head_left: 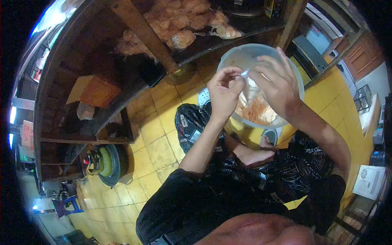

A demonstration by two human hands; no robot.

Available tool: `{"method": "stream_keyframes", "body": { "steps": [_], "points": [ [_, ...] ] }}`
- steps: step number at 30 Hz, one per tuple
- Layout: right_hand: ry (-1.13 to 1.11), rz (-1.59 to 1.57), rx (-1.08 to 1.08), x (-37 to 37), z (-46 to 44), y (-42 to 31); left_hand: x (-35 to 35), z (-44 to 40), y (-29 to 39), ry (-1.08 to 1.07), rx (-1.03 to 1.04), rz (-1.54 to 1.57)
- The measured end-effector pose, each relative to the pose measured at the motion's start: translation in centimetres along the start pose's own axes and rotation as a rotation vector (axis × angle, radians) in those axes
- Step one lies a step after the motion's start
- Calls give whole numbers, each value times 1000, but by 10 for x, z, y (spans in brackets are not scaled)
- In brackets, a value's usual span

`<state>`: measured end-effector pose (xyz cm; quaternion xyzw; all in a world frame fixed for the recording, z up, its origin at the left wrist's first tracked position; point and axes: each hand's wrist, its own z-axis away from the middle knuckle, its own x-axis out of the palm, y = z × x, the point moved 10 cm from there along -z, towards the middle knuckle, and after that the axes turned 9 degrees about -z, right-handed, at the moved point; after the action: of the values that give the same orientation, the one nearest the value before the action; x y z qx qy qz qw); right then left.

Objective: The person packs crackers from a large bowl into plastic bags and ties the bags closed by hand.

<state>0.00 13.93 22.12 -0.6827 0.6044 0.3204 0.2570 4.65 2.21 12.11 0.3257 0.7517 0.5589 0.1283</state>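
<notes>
Both hands pinch the top of a small clear plastic bag over a round, translucent plastic tub.

From where I stand, the left hand and right hand are nearly together, fingers closed narrow on the bag's gathered whitish tip; what the bag holds is hard to tell. The bag is above the tub, which sits in front of the person's legs in black patterned trousers and has thin, pale-orange, chip-like pieces inside. Far left of the tub, clear bags of similar orange pieces lie heaped on a dark wooden shelf. Nearer on the left, a brown cardboard box rests on shelving, and a dark round basin with a rounded green container stands by the yellow tiled floor.
</notes>
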Motion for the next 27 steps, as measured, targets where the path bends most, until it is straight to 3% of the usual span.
{"method": "stream_keyframes", "body": {
  "steps": [2,4,9,13,15,17,18,20,23,27],
  "points": [
    [-26,2,44,3,-2,3,-1,3,5,13,28,-65],
    [-52,1,83,7,-3,4,1,7,28,48,212,-383],
    [-114,74,167,19,-3,8,5,13,46,66,367,-516],
    [-122,38,142,20,-4,12,4,13,40,43,312,-493],
    [-104,-123,182,22,-1,21,4,14,35,17,285,-492],
    [-89,-235,168,20,-1,22,5,11,-4,-57,-63,-92],
    [-71,-346,155,19,-2,22,3,10,-4,-50,-63,-91],
    [-73,-365,160,21,0,22,6,11,-23,-76,-274,191],
    [-64,-318,135,25,0,21,6,9,-33,-63,-325,323],
    [-96,-165,97,26,-2,18,7,10,-31,-25,-271,270]
  ]
}}
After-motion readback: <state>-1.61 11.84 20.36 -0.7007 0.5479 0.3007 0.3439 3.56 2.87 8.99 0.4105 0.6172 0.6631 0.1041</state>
